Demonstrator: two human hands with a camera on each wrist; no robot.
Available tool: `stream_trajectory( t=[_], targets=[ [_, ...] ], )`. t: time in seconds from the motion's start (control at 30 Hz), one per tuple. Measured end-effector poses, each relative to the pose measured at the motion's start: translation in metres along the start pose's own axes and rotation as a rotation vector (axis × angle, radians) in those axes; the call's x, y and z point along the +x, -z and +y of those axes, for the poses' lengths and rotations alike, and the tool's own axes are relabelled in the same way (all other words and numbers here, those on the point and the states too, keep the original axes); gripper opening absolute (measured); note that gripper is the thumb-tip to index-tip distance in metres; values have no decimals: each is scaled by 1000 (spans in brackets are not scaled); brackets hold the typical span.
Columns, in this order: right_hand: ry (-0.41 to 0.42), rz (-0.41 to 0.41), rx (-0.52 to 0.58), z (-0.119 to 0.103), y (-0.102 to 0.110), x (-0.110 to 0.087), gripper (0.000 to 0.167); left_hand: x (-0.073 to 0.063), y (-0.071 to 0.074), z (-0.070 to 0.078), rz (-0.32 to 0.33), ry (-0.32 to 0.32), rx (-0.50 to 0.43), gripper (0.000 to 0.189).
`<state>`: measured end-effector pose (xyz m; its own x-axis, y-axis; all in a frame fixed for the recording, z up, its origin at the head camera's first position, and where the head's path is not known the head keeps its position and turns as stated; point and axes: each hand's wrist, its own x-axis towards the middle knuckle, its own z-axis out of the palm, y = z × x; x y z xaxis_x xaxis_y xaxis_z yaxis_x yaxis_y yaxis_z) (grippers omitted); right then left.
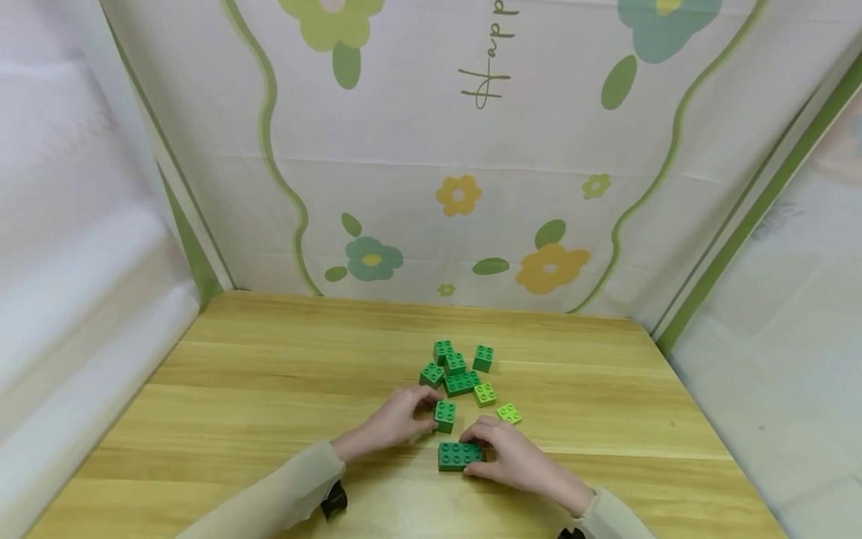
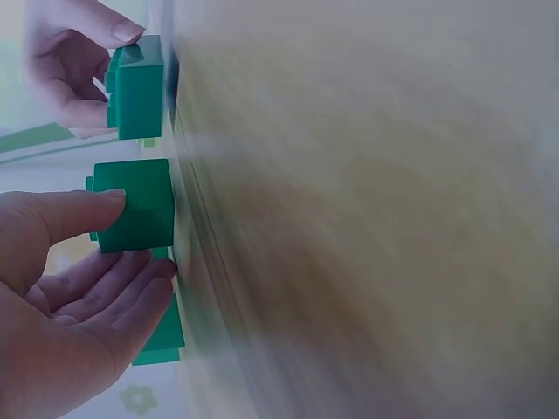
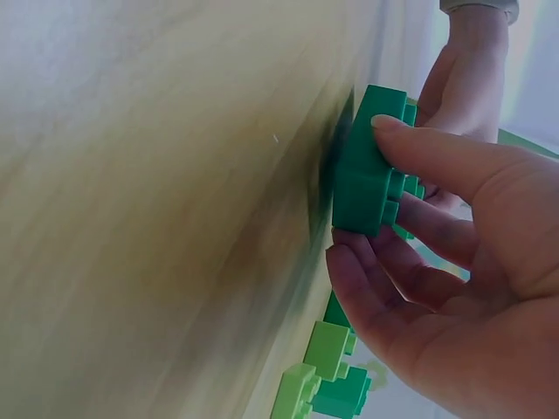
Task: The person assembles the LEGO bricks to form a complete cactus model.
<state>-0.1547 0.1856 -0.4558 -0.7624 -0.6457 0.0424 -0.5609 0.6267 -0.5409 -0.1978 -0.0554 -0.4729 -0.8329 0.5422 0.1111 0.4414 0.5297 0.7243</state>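
Observation:
My left hand point(image 1: 402, 417) pinches a small green building brick point(image 1: 444, 416) from its left side, thumb near and fingers behind. In the left wrist view the thumb presses the face of that small brick point(image 2: 135, 205). My right hand point(image 1: 510, 454) grips the right end of a longer dark green brick point(image 1: 456, 456) with two rows of studs. Seen from the right wrist, the thumb lies on the near side of the long brick point(image 3: 371, 166), the other fingers curled at its far side. Both bricks are close to the tabletop, studs up, the long one nearer me.
Beyond the hands is a cluster of green bricks, among them a long one point(image 1: 462, 383) and a separate small one point(image 1: 483, 358). Two lime bricks, one point(image 1: 485, 394) beside the cluster and one point(image 1: 509, 413) behind my right hand, lie on the wooden table point(image 1: 269, 374). Printed fabric point(image 1: 404, 135) walls it in.

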Motion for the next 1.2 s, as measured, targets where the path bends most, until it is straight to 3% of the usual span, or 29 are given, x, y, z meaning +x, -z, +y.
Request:
stream_trajectory(
  t=[0.47, 0.93, 1.2],
  targets=[
    [38, 70, 30, -3, 11, -9, 30, -7, 0, -3, -10, -76, -25, 36],
    [71, 128, 35, -2, 23, -7, 28, -14, -2, 2, -11, -66, -84, 33],
    [55, 127, 47, 0, 28, -3, 28, -13, -5, 2, -12, -61, -53, 34]
  ],
)
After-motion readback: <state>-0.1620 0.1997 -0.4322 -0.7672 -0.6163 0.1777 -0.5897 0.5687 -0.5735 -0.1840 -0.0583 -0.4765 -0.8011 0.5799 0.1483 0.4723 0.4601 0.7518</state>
